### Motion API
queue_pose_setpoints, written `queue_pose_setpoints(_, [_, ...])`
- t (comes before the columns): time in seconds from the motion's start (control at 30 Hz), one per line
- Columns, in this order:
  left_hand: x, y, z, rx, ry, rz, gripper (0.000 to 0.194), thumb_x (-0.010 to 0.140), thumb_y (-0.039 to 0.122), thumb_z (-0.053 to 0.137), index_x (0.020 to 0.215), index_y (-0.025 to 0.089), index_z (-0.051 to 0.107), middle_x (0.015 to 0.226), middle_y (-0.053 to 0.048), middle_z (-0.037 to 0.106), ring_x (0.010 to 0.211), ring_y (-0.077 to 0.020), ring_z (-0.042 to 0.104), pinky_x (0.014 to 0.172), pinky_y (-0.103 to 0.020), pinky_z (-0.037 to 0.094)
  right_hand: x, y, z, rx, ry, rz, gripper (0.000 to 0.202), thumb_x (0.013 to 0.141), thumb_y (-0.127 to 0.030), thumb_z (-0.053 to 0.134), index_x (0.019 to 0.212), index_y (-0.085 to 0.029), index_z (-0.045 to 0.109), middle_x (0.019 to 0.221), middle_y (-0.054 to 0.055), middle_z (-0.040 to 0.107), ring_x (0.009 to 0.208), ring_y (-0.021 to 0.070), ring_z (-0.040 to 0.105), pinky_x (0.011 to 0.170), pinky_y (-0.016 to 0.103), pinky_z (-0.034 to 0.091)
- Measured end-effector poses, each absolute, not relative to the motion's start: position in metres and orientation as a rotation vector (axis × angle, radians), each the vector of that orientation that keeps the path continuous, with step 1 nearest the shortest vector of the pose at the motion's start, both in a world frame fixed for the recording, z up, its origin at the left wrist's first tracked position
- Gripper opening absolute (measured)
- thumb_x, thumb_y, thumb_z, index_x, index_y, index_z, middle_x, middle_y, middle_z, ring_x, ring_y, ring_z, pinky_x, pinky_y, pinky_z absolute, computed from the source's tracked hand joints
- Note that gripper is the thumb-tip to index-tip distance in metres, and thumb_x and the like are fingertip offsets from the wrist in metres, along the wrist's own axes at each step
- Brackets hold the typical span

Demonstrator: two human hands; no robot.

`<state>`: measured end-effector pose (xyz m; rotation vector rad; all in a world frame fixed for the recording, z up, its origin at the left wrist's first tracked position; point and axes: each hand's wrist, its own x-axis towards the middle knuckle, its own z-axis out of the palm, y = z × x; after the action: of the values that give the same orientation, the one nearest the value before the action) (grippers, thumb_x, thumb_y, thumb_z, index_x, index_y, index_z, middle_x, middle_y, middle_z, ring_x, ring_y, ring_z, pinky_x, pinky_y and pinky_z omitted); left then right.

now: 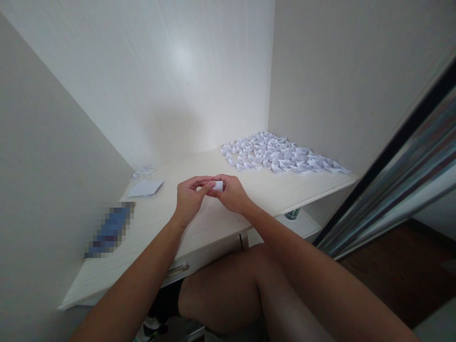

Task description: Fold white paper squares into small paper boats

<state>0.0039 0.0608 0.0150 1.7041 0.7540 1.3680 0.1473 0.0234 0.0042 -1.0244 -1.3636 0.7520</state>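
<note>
Both hands meet above the middle of the white desk (pixel 206 228). A small white piece of paper (pixel 217 185) is pinched between them. My left hand (pixel 192 194) is closed, its thumb pressing on the paper's left side. My right hand (pixel 231 192) is closed on the same paper from the right, with part of it hidden by the fingers. To the right, against the back corner, lies a spread of many small folded paper pieces (pixel 281 154). A flat stack of white paper sheets (pixel 145 188) rests on the left of the desk.
Thin white paper scraps (pixel 144 171) lie at the back left. A blurred-out blue object (pixel 110 230) is at the left edge. Below the desktop are a drawer handle (pixel 178 270) and a shelf holding a green container (pixel 292 214). Walls enclose the desk; a curtain (pixel 392 190) hangs right.
</note>
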Motion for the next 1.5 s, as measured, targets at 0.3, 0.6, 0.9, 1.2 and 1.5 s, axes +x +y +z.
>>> queue_pose_setpoints(0.3, [0.008,0.064,0.013,1.354,0.721,1.518,0.032,0.069,0.032,0.089,0.092,0.014,0.076,0.076,-0.003,0.075,0.067,-0.0117,0.066,0.069,-0.025,0.052,0.138,0.025,0.004,-0.923,-0.993,1.029,0.024,0.076,-0.039,0.077,0.083,-0.017,0.068,0.078,0.005,0.076,0.072,0.0154,0.071,0.063,0.024,0.047])
queue_pose_setpoints(0.6, [0.008,0.061,0.011,1.540,0.688,1.230,0.058,0.068,0.030,0.086,0.119,0.016,0.063,0.069,0.005,0.065,0.060,-0.0138,0.068,0.064,-0.028,0.057,0.159,0.033,-0.003,-1.024,-0.976,0.974,0.020,0.076,-0.037,0.072,0.077,-0.018,0.065,0.066,-0.001,0.067,0.058,0.0117,0.061,0.049,0.021,0.040])
queue_pose_setpoints(0.9, [0.019,0.066,0.016,1.574,0.700,1.039,0.049,0.065,0.040,0.090,0.103,0.014,0.073,0.068,0.003,0.063,0.064,-0.0185,0.073,0.068,-0.035,0.063,0.178,0.032,-0.003,-0.929,-1.064,0.897,0.025,0.073,-0.035,0.074,0.083,-0.021,0.055,0.064,-0.006,0.062,0.056,0.0114,0.062,0.050,0.021,0.043])
queue_pose_setpoints(1.2, [0.024,0.075,-0.001,1.720,0.694,1.122,0.041,0.066,0.033,0.091,0.101,0.018,0.077,0.082,-0.004,0.075,0.073,-0.0195,0.074,0.069,-0.033,0.064,0.193,0.030,-0.005,-0.960,-1.056,0.926,0.016,0.068,-0.026,0.077,0.082,-0.020,0.070,0.075,0.000,0.072,0.070,0.0138,0.064,0.071,0.029,0.052])
queue_pose_setpoints(1.5, [0.008,0.080,-0.001,1.700,0.690,1.080,0.031,0.068,0.027,0.089,0.096,0.020,0.079,0.084,-0.005,0.076,0.072,-0.0188,0.073,0.067,-0.032,0.064,0.192,0.032,-0.001,-0.959,-1.141,1.027,0.014,0.070,-0.022,0.075,0.083,-0.019,0.072,0.072,-0.002,0.070,0.067,0.0116,0.062,0.068,0.027,0.049])
